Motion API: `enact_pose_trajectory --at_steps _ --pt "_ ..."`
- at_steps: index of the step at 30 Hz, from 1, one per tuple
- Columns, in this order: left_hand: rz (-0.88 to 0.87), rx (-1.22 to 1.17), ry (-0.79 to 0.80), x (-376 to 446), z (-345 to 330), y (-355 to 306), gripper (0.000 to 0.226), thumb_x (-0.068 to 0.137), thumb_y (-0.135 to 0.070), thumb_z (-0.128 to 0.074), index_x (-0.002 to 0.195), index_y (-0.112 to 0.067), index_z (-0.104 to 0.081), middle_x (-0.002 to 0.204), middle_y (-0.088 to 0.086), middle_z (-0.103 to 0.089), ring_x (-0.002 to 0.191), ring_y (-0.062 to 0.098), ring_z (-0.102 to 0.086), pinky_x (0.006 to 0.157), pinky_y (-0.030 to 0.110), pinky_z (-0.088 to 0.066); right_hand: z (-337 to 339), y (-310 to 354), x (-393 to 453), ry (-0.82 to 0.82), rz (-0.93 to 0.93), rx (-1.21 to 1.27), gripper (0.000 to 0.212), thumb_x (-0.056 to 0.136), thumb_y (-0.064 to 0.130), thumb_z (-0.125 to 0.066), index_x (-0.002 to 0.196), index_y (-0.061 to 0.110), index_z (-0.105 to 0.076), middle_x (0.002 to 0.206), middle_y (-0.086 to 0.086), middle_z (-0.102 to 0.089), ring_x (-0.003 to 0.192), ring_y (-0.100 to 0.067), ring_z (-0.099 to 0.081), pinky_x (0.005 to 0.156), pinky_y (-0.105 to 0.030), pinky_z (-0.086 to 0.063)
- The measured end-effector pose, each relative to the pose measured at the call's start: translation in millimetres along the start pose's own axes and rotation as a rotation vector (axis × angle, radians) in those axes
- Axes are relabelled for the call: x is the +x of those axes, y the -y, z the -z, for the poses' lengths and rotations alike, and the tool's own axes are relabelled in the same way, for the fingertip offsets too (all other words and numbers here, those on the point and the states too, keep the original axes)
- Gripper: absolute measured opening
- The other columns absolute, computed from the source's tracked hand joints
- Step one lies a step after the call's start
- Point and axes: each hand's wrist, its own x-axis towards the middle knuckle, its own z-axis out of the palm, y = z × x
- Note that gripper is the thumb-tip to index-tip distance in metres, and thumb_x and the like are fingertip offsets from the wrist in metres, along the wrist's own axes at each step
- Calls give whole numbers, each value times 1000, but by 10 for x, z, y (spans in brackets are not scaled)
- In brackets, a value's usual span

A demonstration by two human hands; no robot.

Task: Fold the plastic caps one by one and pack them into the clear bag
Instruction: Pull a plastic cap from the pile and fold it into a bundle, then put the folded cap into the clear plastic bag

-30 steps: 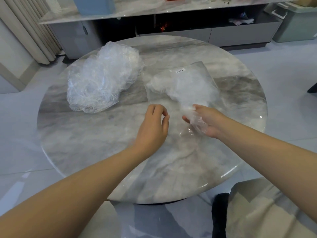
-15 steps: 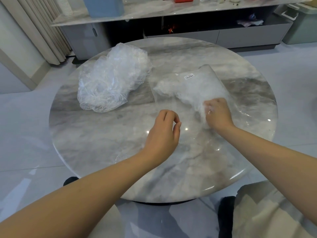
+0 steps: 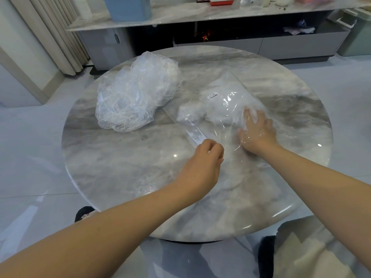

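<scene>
A heap of loose, crumpled clear plastic caps [image 3: 136, 97] lies on the left of the round marble table [image 3: 120, 167]. To its right lies the clear bag [image 3: 222, 87] with a small white label, holding white folded caps [image 3: 192, 115]. My left hand [image 3: 202, 163] pinches the near edge of the bag's mouth and holds it up. My right hand [image 3: 259, 131] is inside the bag under the film, fingers stretched forward and pressing on the white caps there.
Behind the table runs a long low cabinet [image 3: 281, 43] with a blue box [image 3: 128, 7] and small items on top. Curtains [image 3: 52, 33] hang at the left. A pale green bin [image 3: 359, 35] stands at the far right. Beige cloth [image 3: 309, 249] shows at the lower right.
My right hand, which held a folded cap at the bag's mouth, has pushed forward deep into the bag. My left hand has moved to the mouth edge and taken hold of it.
</scene>
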Motion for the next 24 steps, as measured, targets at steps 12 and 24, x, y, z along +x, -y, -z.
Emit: enact_pose_trajectory --at_steps 12,24 --pt "131 48 -43 313 -15 330 8 95 -10 -49 99 -4 -52 109 7 -45 79 19 -43 62 31 -37 43 178 -312 219 35 -166 77 97 54 -26 148 20 22 150 -24 29 142 -44 11 115 -52 -9" --pt "276 -41 -16 425 171 424 37 88 -15 -54 124 -10 -47 133 3 -35 104 17 -49 76 26 -40 617 632 -777 -61 413 -188 21 96 24 -41 106 17 -58 100 -1 -63 90 -22 -58 64 -29 -32"
